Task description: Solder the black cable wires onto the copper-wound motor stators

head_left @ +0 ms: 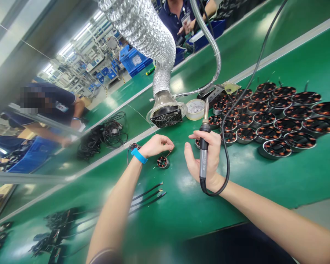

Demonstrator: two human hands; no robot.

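Note:
My right hand [209, 154] is wrapped around the handle of a soldering iron [204, 159], which stands almost upright with its metal tip pointing up. A black cord runs from its lower end past my wrist. My left hand [158, 145], with a blue band at the wrist, has its fingertips pinched on a thin wire [169, 152] just above a small wire-wound motor stator [162, 162]. The stator lies on the green bench. Another stator [134, 146] is partly hidden behind my left wrist.
Several rows of wound stators [275, 148] fill the right side. Ahead hang a foil exhaust duct [162, 47] and its black grille [167, 116], beside a round tub [195, 109] and an iron stand [213, 94]. Black cables [148, 198] lie left. Two people work across the bench.

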